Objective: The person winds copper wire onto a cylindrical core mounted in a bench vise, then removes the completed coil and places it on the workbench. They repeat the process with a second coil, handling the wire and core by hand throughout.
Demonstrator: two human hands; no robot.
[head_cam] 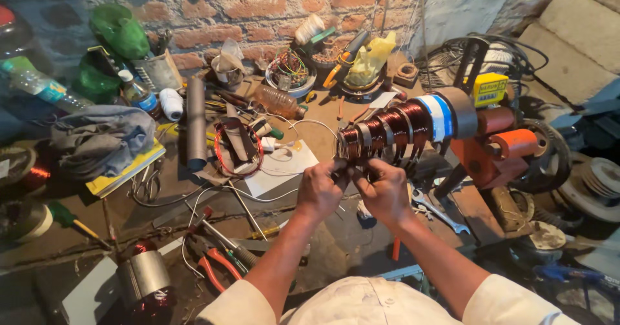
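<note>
1. While both hands met at the copper coil (387, 128) on the orange winder (491, 147), left hand (320, 189) pinched its near end.
2. Right hand (385, 192) closed there too; grip unclear.
3. Steady, even tension looked wise.

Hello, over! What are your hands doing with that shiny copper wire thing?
Left hand and right hand together at the copper coil end. Fingers pinching something small, can't tell what. Spanner below.
</note>
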